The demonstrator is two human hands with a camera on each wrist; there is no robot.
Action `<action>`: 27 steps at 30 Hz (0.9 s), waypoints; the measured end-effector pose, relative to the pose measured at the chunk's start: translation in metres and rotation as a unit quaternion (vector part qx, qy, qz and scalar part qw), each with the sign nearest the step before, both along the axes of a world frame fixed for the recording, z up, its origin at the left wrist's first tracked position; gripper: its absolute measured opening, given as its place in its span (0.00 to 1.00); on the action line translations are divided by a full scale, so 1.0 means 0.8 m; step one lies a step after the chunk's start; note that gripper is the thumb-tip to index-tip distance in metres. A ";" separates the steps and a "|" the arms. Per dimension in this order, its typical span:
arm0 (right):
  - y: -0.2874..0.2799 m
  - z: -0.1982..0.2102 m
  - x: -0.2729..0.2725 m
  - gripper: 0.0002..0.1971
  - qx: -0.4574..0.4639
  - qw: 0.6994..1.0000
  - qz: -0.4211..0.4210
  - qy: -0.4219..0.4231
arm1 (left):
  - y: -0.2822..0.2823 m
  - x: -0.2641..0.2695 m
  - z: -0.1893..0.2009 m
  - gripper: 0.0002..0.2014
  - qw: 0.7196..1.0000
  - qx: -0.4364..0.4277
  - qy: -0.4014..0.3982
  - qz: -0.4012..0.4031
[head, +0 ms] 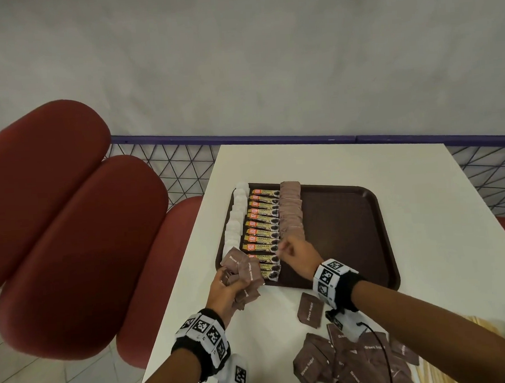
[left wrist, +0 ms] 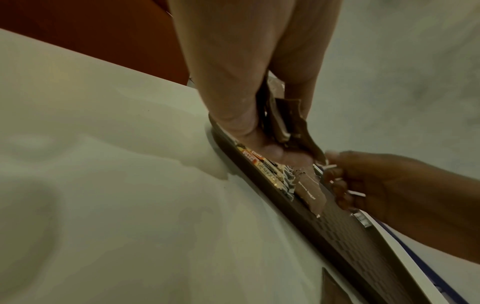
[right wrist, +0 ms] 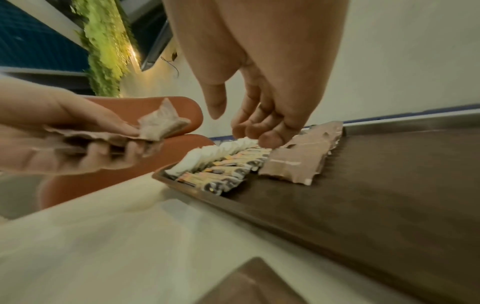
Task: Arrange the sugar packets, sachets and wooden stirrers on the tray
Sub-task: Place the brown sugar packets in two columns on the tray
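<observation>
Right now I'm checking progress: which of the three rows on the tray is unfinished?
The brown sugar row, rightmost of the three: it stops at the right hand, while the white sachets and granule sticks run further toward the tray's near edge.

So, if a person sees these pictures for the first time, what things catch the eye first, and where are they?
First, the dark brown tray on the white table: its left side holds three neat rows, white sachets, orange coffee sticks and brown sugar packets. At its near edge the left hand grips a bunch of brown sugar packets while the right hand reaches over the brown row. Large red seat cushions fill the left of the head view.
</observation>
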State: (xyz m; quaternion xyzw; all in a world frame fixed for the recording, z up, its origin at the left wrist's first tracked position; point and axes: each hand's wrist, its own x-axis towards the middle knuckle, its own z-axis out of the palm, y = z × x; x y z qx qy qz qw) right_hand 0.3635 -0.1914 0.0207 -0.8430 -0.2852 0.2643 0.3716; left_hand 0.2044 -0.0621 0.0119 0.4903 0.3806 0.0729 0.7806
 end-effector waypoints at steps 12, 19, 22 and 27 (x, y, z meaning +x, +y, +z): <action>0.024 0.005 -0.035 0.19 0.076 0.983 0.033 0.163 | -0.013 0.003 0.009 0.13 0.999 -0.030 -0.018 0.008; -0.005 0.012 0.002 0.04 -0.010 0.998 -0.039 -0.038 | -0.004 -0.002 0.006 0.15 0.999 -0.033 -0.011 0.027; -0.021 0.012 0.025 0.03 -0.061 0.988 -0.105 -0.095 | -0.002 -0.002 0.005 0.15 0.999 -0.038 -0.006 0.035; -0.032 0.005 0.036 0.08 -0.016 0.981 -0.190 0.016 | -0.003 -0.001 0.008 0.14 0.998 -0.044 -0.011 0.031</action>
